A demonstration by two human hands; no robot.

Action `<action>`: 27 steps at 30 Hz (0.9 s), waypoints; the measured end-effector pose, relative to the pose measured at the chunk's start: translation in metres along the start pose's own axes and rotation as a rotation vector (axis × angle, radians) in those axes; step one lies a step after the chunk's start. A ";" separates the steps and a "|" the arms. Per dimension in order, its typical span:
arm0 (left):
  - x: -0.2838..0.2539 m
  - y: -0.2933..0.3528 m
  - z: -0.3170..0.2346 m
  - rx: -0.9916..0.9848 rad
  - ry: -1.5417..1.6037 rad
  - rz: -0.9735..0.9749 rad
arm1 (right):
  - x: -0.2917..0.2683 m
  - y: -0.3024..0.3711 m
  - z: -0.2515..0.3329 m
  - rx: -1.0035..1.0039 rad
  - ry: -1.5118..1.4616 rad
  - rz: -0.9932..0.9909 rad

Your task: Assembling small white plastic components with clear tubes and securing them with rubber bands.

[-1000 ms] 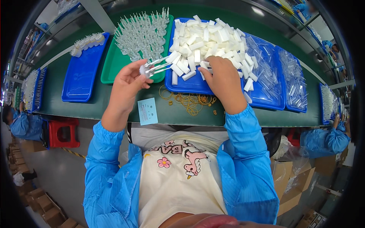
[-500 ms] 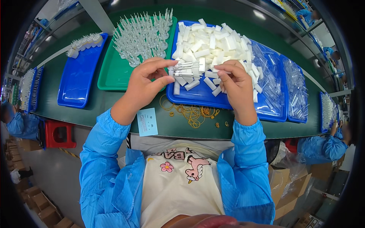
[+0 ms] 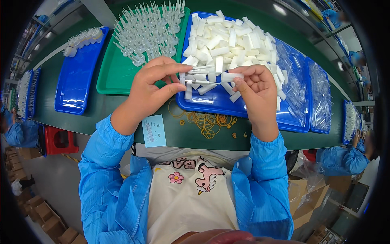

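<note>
My left hand point(image 3: 152, 83) pinches the round white base point(image 3: 182, 78) of a small part between thumb and fingers. Several thin metal-and-white pins point(image 3: 200, 83) stick out of that base toward the right. Between thumb and forefinger, my right hand point(image 3: 258, 85) grips a small white foam block point(image 3: 230, 77), its end close to the pin tips. Whether it touches a pin I cannot tell. Another foam block point(image 3: 219, 64) stands upright by the upper pins; whether it sits on one is unclear. Behind both hands lies a heap of white foam blocks point(image 3: 227, 40).
The heap fills a blue tray point(image 3: 211, 106), with clear plastic tubes point(image 3: 290, 85) at its right. More tubes fill another blue tray point(image 3: 321, 129). A green tray point(image 3: 111, 83) holds upright pinned parts; a blue tray point(image 3: 71, 95) stands farther left. Rubber bands point(image 3: 207, 122) and a paper slip point(image 3: 154, 131) lie nearer.
My right hand now shows a foam block in its pinch, held toward the pins. My left hand keeps the pinned part in nearly the same place. The view has shifted slightly.
</note>
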State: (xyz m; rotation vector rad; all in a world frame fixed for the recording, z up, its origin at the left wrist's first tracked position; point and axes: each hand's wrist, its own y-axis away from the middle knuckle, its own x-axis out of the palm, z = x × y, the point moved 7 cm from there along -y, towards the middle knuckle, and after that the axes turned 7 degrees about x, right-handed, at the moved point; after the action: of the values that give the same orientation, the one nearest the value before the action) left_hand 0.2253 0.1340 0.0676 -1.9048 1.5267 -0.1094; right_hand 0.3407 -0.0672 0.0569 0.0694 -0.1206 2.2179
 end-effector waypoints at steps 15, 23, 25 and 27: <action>0.013 -0.003 -0.011 0.069 -0.093 0.115 | 0.007 0.004 -0.005 0.093 -0.092 -0.002; 0.020 -0.003 -0.013 0.132 -0.136 0.136 | 0.028 0.012 -0.010 0.113 -0.021 0.012; 0.020 -0.002 -0.014 0.061 -0.096 0.138 | 0.029 0.013 -0.011 0.097 0.054 0.034; 0.020 0.001 -0.009 -0.008 -0.053 0.138 | 0.024 0.011 0.001 -0.125 0.329 -0.030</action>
State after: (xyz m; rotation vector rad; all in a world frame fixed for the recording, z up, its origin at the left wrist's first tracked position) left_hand 0.2268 0.1124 0.0669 -1.7885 1.6187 0.0089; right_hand 0.3172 -0.0553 0.0592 -0.3586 -0.0747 2.1550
